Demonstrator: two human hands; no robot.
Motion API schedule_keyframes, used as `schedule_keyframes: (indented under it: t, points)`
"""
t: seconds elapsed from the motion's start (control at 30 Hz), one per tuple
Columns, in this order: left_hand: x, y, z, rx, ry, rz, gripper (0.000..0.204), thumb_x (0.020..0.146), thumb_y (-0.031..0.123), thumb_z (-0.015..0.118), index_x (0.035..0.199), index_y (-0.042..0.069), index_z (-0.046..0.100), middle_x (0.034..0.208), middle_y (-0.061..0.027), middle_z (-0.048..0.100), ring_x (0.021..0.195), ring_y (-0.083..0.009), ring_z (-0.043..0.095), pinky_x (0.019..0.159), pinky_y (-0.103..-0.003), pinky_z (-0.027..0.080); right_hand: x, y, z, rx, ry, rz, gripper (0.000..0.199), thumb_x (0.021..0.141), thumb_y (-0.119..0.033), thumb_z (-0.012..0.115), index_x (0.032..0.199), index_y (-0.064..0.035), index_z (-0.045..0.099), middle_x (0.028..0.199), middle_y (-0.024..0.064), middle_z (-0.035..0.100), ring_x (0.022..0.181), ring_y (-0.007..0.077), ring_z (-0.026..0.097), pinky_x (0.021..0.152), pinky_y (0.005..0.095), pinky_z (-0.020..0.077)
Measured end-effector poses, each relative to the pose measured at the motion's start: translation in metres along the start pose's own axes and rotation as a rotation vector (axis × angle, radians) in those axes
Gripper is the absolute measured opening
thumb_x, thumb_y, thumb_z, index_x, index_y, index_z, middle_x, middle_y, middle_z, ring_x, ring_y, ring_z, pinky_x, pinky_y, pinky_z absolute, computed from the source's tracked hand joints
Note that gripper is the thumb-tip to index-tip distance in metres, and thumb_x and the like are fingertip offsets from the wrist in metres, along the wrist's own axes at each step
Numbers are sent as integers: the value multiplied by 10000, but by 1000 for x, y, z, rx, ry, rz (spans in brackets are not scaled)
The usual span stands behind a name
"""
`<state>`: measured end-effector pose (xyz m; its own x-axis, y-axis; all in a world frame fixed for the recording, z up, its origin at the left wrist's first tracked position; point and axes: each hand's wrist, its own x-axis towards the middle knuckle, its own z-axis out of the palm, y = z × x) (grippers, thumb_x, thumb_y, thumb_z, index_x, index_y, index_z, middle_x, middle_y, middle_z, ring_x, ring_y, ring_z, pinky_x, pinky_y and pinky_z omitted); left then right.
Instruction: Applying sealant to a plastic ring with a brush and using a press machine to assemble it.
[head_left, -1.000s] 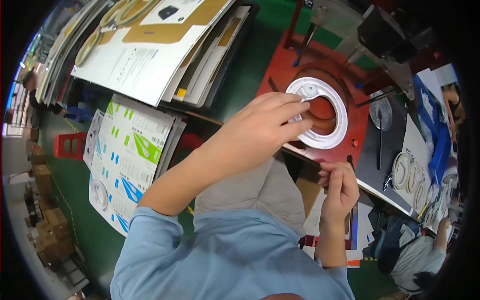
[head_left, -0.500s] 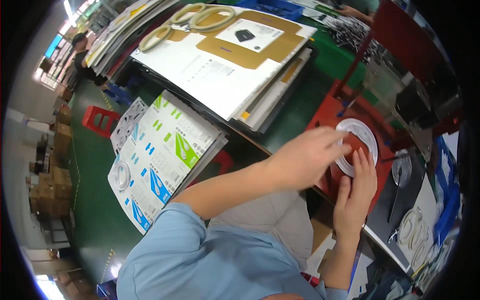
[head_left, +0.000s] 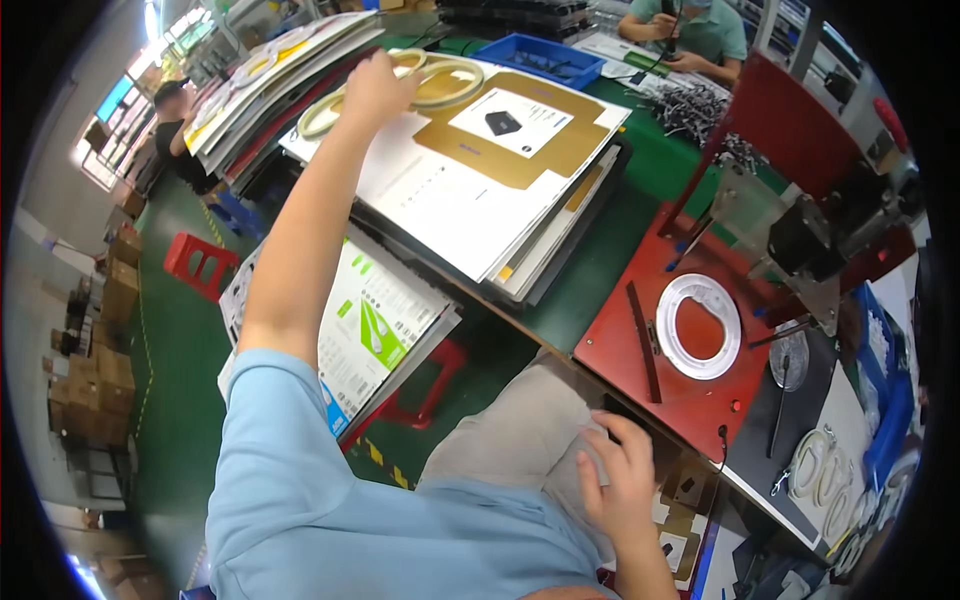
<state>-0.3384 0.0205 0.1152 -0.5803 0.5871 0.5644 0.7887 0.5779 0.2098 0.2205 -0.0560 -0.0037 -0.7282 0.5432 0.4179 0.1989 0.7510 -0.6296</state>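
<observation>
Since half a second ago, both hands have come off the white ring point(head_left: 733, 332): the left hand point(head_left: 382, 88) has swung up and away to the stack point(head_left: 450, 215), and the right hand point(head_left: 622, 470) has dropped back over the lap. The left arm is stretched out full, its hand back-up among the beige coils point(head_left: 474, 88), fingers bent downward; the hand itself hides the fingertips, so I can't tell whether they have hold of a coil or only touch one. The right hand is half open, fingers loosely curved with the thumb apart, and I see nothing in it. Biggest around them is the green table point(head_left: 570, 300), with that thick stack of boards on it. On the person's right stands the press point(head_left: 795, 125), a red frame whose black block point(head_left: 800, 232) juts out near the ring. Below the stack lie printed sheets point(head_left: 400, 290), partly covered by the left forearm. The ring lies flat on the red plate point(head_left: 690, 415), well apart from both hands, with a dark bar point(head_left: 643, 340) just beside it on the left. A blue tray point(head_left: 500, 62) sits past the coils, and a co-worker point(head_left: 715, 40) is busy across the table. Smallest is a red button point(head_left: 736, 406) near the plate's corner.
</observation>
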Motion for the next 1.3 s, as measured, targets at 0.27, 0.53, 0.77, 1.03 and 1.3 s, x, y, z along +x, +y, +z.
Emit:
schedule_keyframes:
  t: [0.27,0.53,0.77,1.03,1.3]
  points:
    - [-7,10,12,-79,-119,-82,419,858,236,723,1199,-6,708,1183,-246,741,1136,-397,697,976,-470,548,-45,4,20,110,-49,168,169,915,-59,735,1081,-33,726,1137,133,711,963,342,707,829,406,576]
    - [-70,68,-50,-415,-302,80,360,867,183,737,1194,40,782,915,-81,758,814,-175,718,797,-314,584,-31,2,9,228,-91,215,179,953,-54,707,1126,-9,718,1108,155,709,910,333,716,793,381,581]
    - [-191,157,-104,-599,29,661,312,764,0,777,1075,31,769,925,-99,675,758,-202,670,688,-320,556,11,1,9,987,30,298,597,974,-97,690,1502,39,447,1393,169,623,1251,278,643,1107,418,461]
    - [-296,164,-70,-879,-235,566,409,791,-92,728,1178,-21,614,1295,-236,592,897,-202,624,783,-322,548,27,-14,-6,1273,255,511,219,1109,-176,588,1229,8,590,990,73,681,837,121,644,795,291,558]
    - [-344,161,-51,-1297,-877,324,584,897,18,748,1444,-34,550,1263,-143,669,1077,-221,673,911,-341,523,3,7,-38,874,279,511,266,954,-202,830,1045,16,708,918,20,715,798,67,643,728,227,519]
